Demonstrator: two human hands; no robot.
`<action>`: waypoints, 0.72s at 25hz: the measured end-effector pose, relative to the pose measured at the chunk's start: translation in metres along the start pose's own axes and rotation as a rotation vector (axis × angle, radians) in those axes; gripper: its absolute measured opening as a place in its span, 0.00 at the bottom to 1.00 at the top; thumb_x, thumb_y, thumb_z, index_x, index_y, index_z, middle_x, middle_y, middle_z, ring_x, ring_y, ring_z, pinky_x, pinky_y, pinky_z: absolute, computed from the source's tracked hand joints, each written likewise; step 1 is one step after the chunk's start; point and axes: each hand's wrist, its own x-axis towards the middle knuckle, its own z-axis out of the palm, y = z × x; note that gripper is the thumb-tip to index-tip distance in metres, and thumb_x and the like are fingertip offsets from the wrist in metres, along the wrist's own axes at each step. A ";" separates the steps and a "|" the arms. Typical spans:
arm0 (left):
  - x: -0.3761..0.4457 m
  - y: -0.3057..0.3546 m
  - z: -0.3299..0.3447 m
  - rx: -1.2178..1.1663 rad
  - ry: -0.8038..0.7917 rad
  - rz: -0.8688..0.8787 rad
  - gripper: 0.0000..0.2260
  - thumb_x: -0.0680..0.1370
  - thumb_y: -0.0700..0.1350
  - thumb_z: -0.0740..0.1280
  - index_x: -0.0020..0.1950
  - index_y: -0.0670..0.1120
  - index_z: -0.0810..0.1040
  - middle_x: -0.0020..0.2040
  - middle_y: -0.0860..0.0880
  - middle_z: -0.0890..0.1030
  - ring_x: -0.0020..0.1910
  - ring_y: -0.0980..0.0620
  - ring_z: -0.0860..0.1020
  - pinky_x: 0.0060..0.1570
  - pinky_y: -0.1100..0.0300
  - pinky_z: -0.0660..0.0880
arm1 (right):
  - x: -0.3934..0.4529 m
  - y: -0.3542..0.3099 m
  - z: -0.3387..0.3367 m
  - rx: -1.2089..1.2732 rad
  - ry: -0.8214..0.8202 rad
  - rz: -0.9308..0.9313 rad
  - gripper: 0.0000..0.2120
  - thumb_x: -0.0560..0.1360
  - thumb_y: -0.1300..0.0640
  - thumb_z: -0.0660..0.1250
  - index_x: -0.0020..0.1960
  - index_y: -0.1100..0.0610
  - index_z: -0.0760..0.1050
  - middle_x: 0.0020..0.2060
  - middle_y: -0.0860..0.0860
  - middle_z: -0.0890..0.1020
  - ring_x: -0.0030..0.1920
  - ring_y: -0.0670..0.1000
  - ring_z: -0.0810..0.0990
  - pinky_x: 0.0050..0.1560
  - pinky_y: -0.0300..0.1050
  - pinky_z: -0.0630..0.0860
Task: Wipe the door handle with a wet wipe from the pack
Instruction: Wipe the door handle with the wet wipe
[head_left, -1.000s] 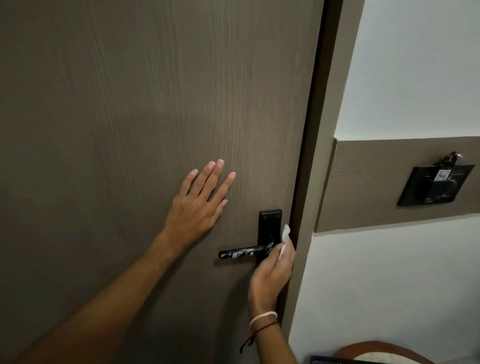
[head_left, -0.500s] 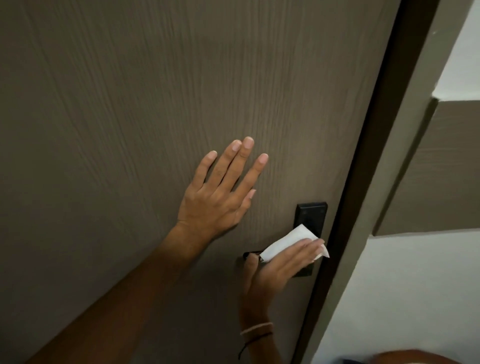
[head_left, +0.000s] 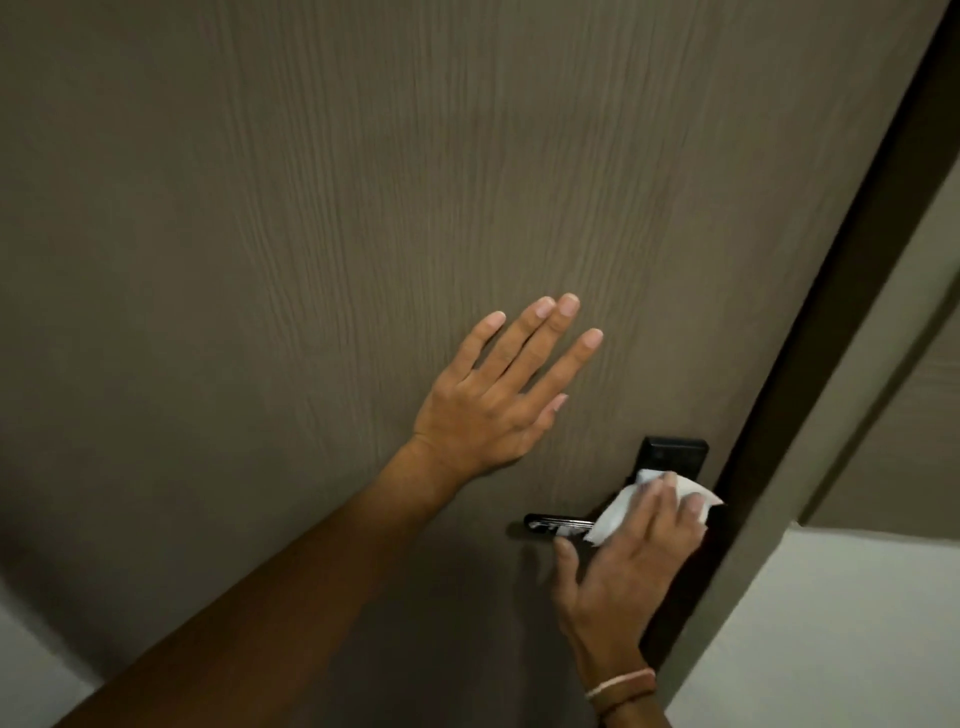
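Observation:
A black lever door handle (head_left: 558, 523) sticks out to the left from a black lock plate (head_left: 674, 454) on the grey-brown wooden door (head_left: 363, 208). My right hand (head_left: 631, 561) presses a white wet wipe (head_left: 621, 512) flat against the plate where the lever joins it, and covers the lever's right part. My left hand (head_left: 498, 400) lies flat on the door up and left of the handle, fingers spread, holding nothing. The pack of wipes is not in view.
The dark door edge and grey frame (head_left: 831, 415) run diagonally at the right. Beyond them are a white wall (head_left: 857, 623) and a grey-brown wall panel (head_left: 924, 457). Bands sit on my right wrist (head_left: 621, 688).
My right hand with the wipe has slid a little to the right, off the lever towards the plate, so the lever's left end now shows. The view has shifted left. My left hand stays put.

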 end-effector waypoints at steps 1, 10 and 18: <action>-0.001 0.000 0.001 0.001 0.001 -0.004 0.29 0.86 0.53 0.59 0.85 0.48 0.56 0.85 0.42 0.56 0.83 0.44 0.60 0.83 0.46 0.50 | -0.002 0.003 -0.002 -0.049 -0.022 -0.034 0.44 0.80 0.30 0.46 0.79 0.66 0.53 0.79 0.63 0.56 0.83 0.59 0.42 0.82 0.61 0.43; -0.002 -0.005 0.003 0.041 -0.037 -0.017 0.28 0.87 0.54 0.55 0.86 0.49 0.55 0.85 0.42 0.57 0.86 0.45 0.46 0.84 0.45 0.47 | -0.016 -0.030 0.005 -0.191 -0.222 -0.558 0.48 0.79 0.28 0.51 0.83 0.62 0.43 0.80 0.60 0.57 0.81 0.58 0.50 0.82 0.55 0.38; -0.009 -0.022 0.003 0.014 -0.009 0.059 0.29 0.85 0.59 0.59 0.85 0.52 0.60 0.86 0.42 0.55 0.86 0.44 0.52 0.83 0.42 0.51 | 0.015 0.038 -0.023 -0.188 -0.248 -0.749 0.41 0.81 0.34 0.56 0.83 0.59 0.49 0.81 0.59 0.56 0.82 0.58 0.52 0.83 0.53 0.41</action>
